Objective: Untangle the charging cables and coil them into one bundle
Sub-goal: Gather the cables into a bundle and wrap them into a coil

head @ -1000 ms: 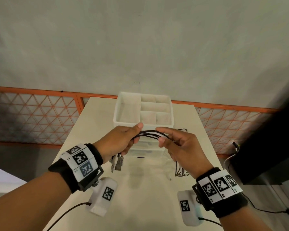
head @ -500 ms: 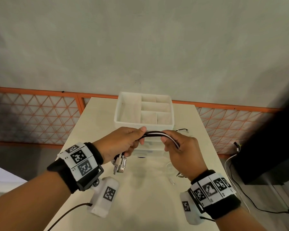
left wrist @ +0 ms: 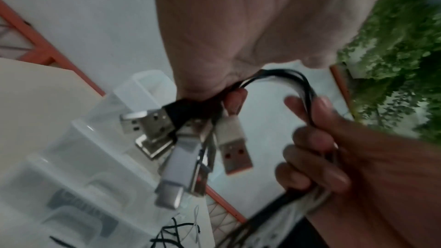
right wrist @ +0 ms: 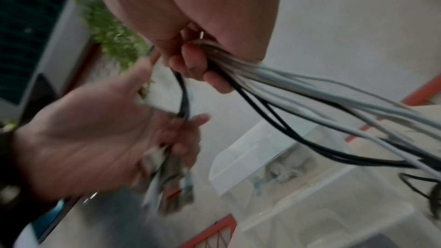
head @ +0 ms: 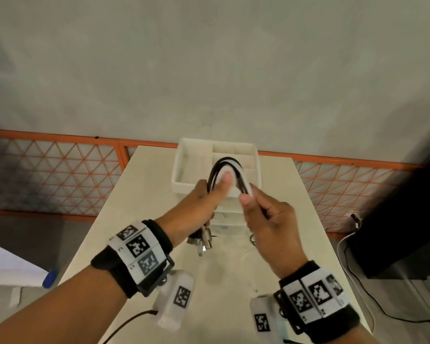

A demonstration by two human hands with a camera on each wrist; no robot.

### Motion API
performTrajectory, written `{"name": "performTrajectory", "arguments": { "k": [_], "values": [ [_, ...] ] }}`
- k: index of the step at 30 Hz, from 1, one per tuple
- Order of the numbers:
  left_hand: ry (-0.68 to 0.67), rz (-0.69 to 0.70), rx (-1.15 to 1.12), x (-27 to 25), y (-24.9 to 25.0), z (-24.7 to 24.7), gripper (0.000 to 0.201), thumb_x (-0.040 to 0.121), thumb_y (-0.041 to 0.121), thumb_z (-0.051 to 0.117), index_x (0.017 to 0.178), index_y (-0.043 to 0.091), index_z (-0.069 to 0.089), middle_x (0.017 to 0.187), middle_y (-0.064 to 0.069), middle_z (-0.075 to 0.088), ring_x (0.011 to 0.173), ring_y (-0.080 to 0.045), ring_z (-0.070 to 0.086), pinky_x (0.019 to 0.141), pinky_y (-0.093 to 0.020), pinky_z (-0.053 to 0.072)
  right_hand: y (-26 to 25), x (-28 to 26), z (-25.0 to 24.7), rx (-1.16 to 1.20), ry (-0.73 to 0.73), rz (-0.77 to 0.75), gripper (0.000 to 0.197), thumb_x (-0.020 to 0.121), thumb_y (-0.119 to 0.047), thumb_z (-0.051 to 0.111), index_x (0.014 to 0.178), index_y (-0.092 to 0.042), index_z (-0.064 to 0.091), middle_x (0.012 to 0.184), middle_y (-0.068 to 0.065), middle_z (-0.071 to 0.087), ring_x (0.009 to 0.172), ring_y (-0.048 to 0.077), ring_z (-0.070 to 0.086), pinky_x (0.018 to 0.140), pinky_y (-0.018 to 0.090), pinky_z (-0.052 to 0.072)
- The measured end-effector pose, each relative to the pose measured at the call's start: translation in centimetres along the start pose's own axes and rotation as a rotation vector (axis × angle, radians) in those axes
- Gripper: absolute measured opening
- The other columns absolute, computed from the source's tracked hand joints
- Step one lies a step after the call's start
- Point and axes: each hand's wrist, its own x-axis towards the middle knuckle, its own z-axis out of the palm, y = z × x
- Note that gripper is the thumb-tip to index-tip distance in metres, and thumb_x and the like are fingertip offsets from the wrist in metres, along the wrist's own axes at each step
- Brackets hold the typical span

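Several black and white charging cables (head: pixel 226 165) arch up in a tight loop between my two hands, held above the table. My left hand (head: pixel 205 202) grips one side of the bundle, thumb raised against the loop. Silver USB plugs (left wrist: pixel 171 139) hang in a cluster below that fist. My right hand (head: pixel 263 214) grips the other side of the bundle (right wrist: pixel 214 71), fingers curled round it. From it the loose cable lengths (right wrist: pixel 334 116) trail down toward the table.
A white compartment organiser (head: pixel 191 170) on clear drawers stands on the cream table (head: pixel 139 199) just behind the hands. An orange lattice fence (head: pixel 55 175) runs behind the table. A dark cabinet (head: pixel 402 219) with wires stands at the right.
The hands have come closer together and the flat stretch of cables between them has bent up into a narrow arch. My right hand has turned inward and risen.
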Motion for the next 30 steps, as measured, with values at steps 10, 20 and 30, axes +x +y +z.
{"name": "performTrajectory", "arguments": {
  "k": [10,20,30],
  "values": [
    [0.053,-0.065,-0.282,0.0,-0.8,0.9,0.042,0.095,0.039,0.062,0.059,0.019,0.058,0.055,0.002,0.054,0.051,-0.012,0.05,0.055,-0.023,0.041,-0.1,-1.0,1.2,-0.25,-0.174,-0.044,0.028,0.088,0.0,0.054,0.091,-0.021,0.073,0.078,-0.009,0.07,0.067,0.013,0.066,0.06,0.026,0.051],
    [-0.125,0.021,0.059,-0.9,0.1,0.6,0.023,0.088,0.009,0.058,0.066,0.011,0.053,0.057,0.0,0.046,0.055,-0.016,0.04,0.058,-0.028,0.037,-3.2,3.0,0.8,-0.602,-0.12,-0.242,0.045,0.076,-0.003,0.051,0.108,-0.018,0.079,0.095,-0.002,0.078,0.083,0.009,0.071,0.075,0.032,0.059],
    [-0.075,0.111,0.12,-0.6,-0.8,0.2,0.013,0.087,0.009,0.067,0.09,-0.003,0.066,0.058,0.0,0.065,0.056,-0.015,0.06,0.054,-0.024,0.049,-3.6,3.0,1.5,-0.56,-0.132,-0.029,0.036,0.081,0.001,0.055,0.099,-0.019,0.079,0.084,-0.004,0.078,0.078,0.008,0.068,0.072,0.02,0.055]
  ]
}}
